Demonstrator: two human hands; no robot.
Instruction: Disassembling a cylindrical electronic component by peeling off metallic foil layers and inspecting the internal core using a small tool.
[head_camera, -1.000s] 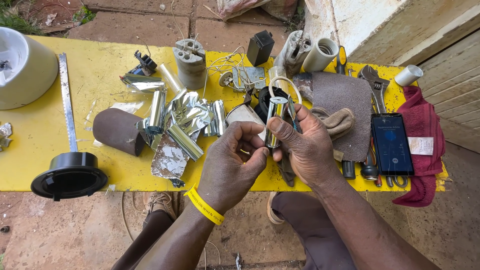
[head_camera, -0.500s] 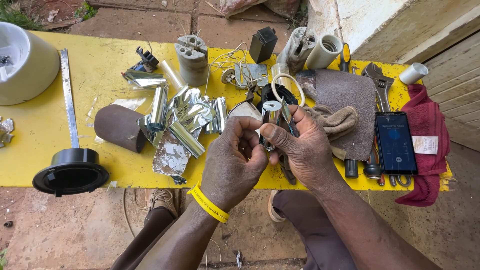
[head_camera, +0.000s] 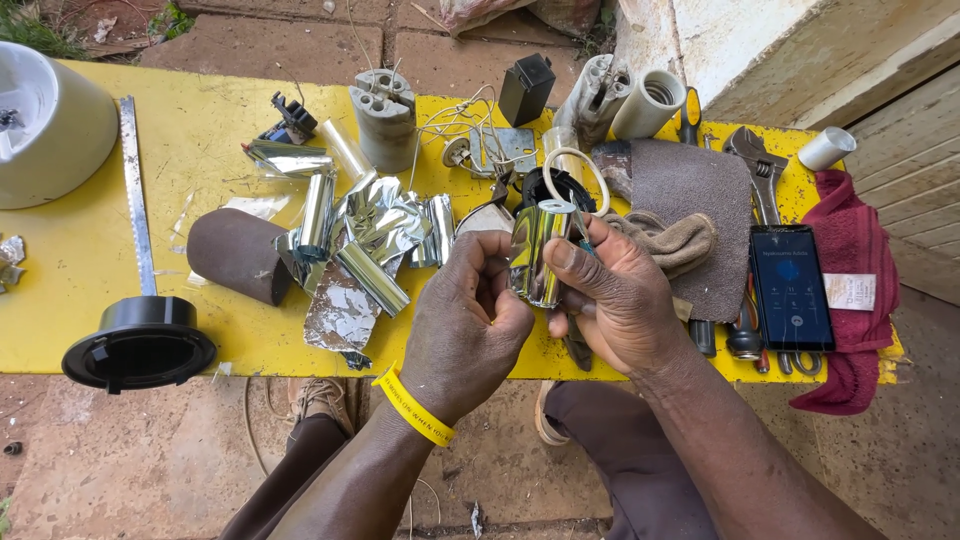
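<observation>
Both hands above the yellow table (head_camera: 200, 140); right hand (head_camera: 615, 300) grips a foil-wrapped cylinder (head_camera: 535, 255), left hand (head_camera: 465, 325) pinches its side; wrapping looks nearly done; loose foil strips (head_camera: 365, 250) remain behind.

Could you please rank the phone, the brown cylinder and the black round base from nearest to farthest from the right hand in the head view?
From the right hand:
1. Phone, just right of it on the table.
2. Brown cylinder, left, beyond the foil pieces.
3. Black round base, farthest left, at the near edge.
</observation>
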